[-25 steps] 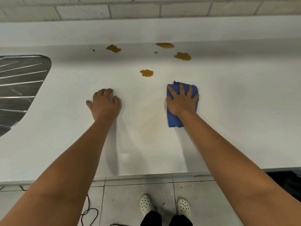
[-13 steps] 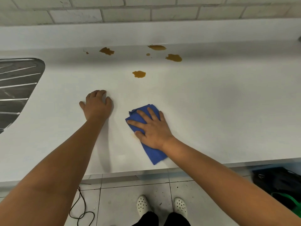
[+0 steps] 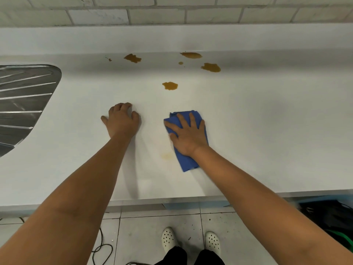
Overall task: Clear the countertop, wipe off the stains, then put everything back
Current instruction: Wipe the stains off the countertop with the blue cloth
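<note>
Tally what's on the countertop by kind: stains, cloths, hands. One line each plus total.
Dark brown stains: 6, four large and two small specks
Faint smear: 1
Blue cloth: 1
Hands: 2, left hand resting on the countertop, right hand pressing the cloth
Total: 10

The counter [image 3: 267, 131] is lying open to the right of the right hand [image 3: 188, 138], with bare surface running to the frame edge. Between the right hand and the left hand [image 3: 121, 121] a bare strip is staying passable. Behind the hands, brown stains [image 3: 170, 86] are sitting toward the back ledge, flat and blocking nothing. The drainboard [image 3: 23, 104] is bounding the far left, and the wall [image 3: 172, 14] is closing off the rear.
</note>
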